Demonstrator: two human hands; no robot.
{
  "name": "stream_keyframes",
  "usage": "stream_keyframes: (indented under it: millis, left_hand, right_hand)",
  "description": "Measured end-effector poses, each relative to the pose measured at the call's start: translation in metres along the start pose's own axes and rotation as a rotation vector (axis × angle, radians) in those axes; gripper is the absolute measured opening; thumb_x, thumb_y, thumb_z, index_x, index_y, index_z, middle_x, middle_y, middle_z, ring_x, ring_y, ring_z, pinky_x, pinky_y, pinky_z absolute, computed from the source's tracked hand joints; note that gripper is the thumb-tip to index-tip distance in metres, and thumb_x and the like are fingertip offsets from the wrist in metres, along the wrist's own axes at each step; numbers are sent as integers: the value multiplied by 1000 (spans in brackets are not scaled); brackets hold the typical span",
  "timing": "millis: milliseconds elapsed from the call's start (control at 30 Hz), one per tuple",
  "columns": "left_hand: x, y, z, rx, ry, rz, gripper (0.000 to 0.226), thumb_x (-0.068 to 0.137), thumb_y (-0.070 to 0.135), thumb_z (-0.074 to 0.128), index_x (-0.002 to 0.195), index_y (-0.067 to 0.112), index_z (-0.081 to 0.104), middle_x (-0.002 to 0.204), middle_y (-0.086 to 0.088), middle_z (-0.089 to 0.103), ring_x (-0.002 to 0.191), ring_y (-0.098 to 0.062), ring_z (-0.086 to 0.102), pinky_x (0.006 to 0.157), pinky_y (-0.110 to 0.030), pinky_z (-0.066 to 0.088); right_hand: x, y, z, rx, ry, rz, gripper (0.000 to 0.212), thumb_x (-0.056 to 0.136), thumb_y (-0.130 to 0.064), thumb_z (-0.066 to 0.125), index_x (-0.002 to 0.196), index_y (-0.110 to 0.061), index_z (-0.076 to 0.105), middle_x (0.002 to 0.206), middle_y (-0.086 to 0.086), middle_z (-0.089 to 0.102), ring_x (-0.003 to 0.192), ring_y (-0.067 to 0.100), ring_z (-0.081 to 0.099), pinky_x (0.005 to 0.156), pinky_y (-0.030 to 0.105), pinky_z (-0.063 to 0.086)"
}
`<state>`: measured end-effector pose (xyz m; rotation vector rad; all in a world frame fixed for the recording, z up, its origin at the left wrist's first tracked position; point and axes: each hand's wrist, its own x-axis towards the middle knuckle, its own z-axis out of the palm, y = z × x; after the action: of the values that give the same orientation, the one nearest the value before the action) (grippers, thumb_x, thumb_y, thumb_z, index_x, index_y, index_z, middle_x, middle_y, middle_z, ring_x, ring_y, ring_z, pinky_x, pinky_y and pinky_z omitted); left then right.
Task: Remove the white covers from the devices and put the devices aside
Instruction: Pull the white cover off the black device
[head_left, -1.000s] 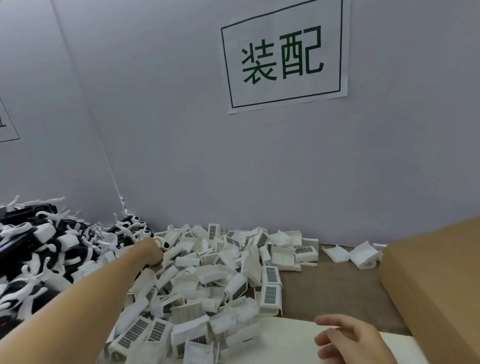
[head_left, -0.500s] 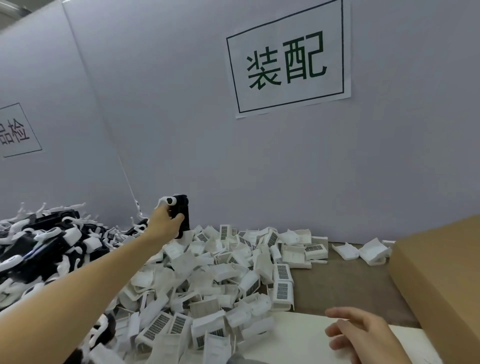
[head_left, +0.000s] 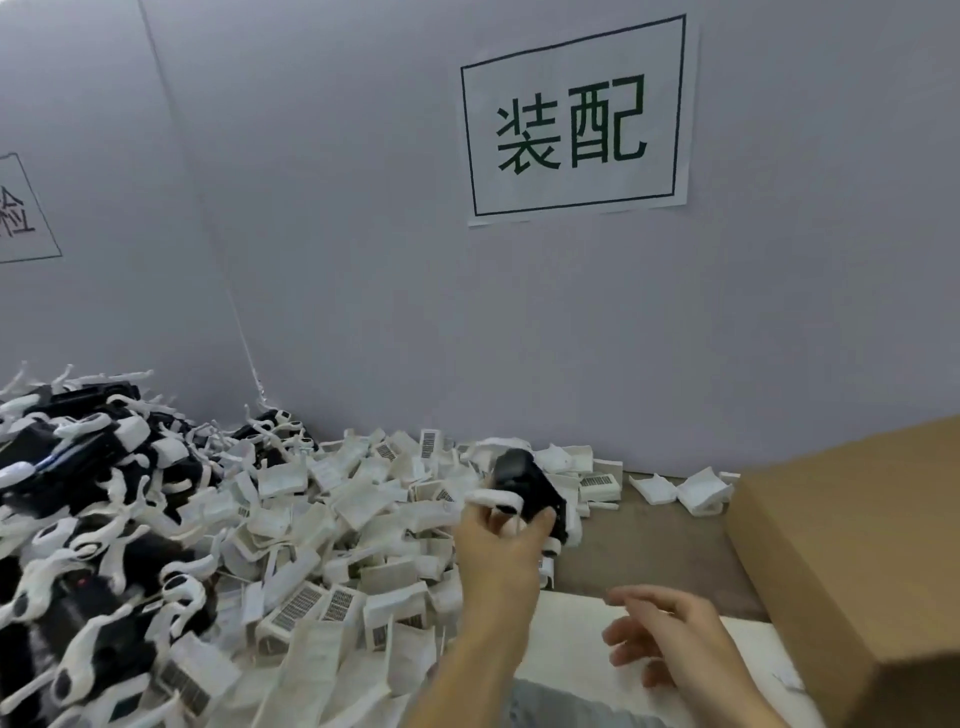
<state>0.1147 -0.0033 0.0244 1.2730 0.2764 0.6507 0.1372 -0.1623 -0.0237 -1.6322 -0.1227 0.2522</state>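
Now the left hand (head_left: 498, 545) has brought its pick across: a second ago it was reaching into the edge of the black-and-white heap at the far left, half a second ago it had a black device lifted clear, and here that device (head_left: 530, 491) is up in front of the person, held above the near edge of the pile of white covers (head_left: 332, 519). The fingers are curled round its lower end, thumb on one side. A white cover (head_left: 493, 500) is still on it, a pale band wrapped across the left face just above the fingers. So the pick is done and the strip is next, I'd say. The device's long axis runs from lower right, down in the grip, up and to the left, leaning away toward the wall (head_left: 571, 338); its rounded free end points up-left. The right hand (head_left: 665, 639) has risen off the white sheet (head_left: 571, 649) and hovers low at the right, fingers loosely spread and holding nothing, near the device but apart from it. Well left sits the heap of devices (head_left: 78, 493), and the cardboard box (head_left: 852, 561) stands at far right.
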Motion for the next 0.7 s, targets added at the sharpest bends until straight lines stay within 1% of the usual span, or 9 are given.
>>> stream_keyframes:
  millis: [67,167,267,333,367,433,500,633,700]
  left_hand:
    - [-11,-19,9,186,-105,119,30,82,-8,73,102,14,70,88,2,70,78,-12,63,65,-15,50]
    - [-16,-38,9,589,-353,408,43,86,-8,62,112,26,71,107,14,67,102,-10,57,86,-19,47]
    - [-14,-49,7,908,-569,649,55,86,11,50,135,31,60,135,21,57,124,-4,42,104,-23,31]
    - [-13,-50,10,950,-667,638,62,85,24,40,146,35,49,148,29,40,139,7,25,112,-23,12]
    - [-11,-51,11,983,-700,636,68,85,18,40,150,38,42,151,34,28,142,13,10,113,-21,1]
    - [-10,-53,11,1080,-745,651,88,82,-4,44,154,44,29,152,40,10,142,15,-14,113,-23,-11]
    - [-9,-52,8,1145,-766,667,98,82,-9,42,156,48,15,153,42,-2,141,11,-29,114,-28,-14]
    - [-11,-53,6,1156,-705,710,84,95,4,34,158,40,-6,155,38,-25,143,5,-35,116,-35,-18]
    - [-12,-57,6,1169,-607,719,73,102,11,33,159,36,-6,158,31,-27,145,3,-33,117,-34,-14]
  right_hand:
    - [0,-1,1,18,-25,31,32,104,-17,49,92,-3,75,75,21,74,57,27,67,42,23,35]
    - [6,-3,3,154,-41,119,59,106,-40,35,94,0,75,81,24,74,59,30,66,47,27,30]
    - [8,-4,2,353,-70,155,73,102,-58,28,98,-7,79,83,25,72,58,32,65,49,29,31]
    - [8,-4,0,437,-96,138,75,100,-63,24,99,-13,81,84,23,72,56,28,64,54,32,32]
    - [8,-4,-1,490,-109,136,76,100,-64,24,100,-13,80,86,22,72,56,28,64,56,34,33]
    - [9,-3,-4,606,-127,147,73,98,-64,29,106,-11,79,93,22,72,61,30,65,61,36,36]
    - [9,-4,-6,683,-134,152,64,94,-59,41,109,-9,77,97,21,73,66,32,65,63,36,42]
    - [8,-9,-12,814,-113,123,55,83,-45,58,111,-1,74,105,20,71,81,37,64,72,38,46]
    - [7,-9,-15,889,-83,97,51,84,-39,61,113,1,70,100,20,68,78,38,66,74,38,45]
